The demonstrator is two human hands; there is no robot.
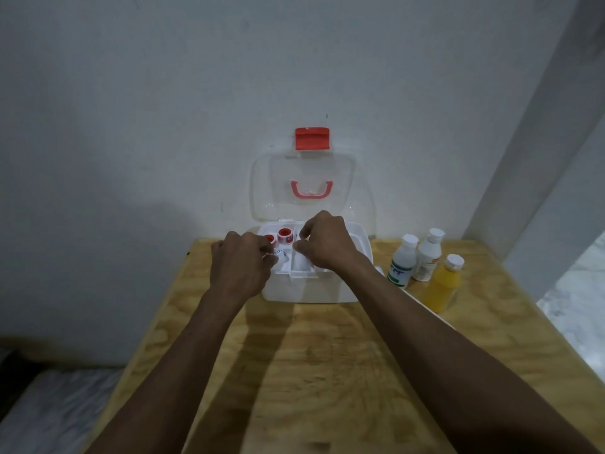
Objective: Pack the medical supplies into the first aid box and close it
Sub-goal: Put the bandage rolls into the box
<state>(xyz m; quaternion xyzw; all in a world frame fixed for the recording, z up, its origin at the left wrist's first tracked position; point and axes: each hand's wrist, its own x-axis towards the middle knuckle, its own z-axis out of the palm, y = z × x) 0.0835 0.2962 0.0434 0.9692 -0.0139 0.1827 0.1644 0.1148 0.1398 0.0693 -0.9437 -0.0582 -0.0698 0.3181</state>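
Note:
The white first aid box (311, 290) stands open at the table's back edge, its clear lid (340, 178) leaning on the wall with a red latch (312, 138) on top. Two red-and-white tape rolls (285, 236) sit in the inner tray's left compartments. My left hand (240, 263) hovers over the tray's left side, fingers curled around a small white item (279, 253) with blue print. My right hand (327, 245) is over the tray's middle, thumb and forefinger bent close together; what they touch is hidden. An empty compartment (302, 264) lies below it.
Right of the box stand two white bottles (402, 260) (429, 253) and a yellow bottle (445, 283), close together. The wooden table (311, 371) ends in a drop on the left and right. A white wall rises directly behind the box.

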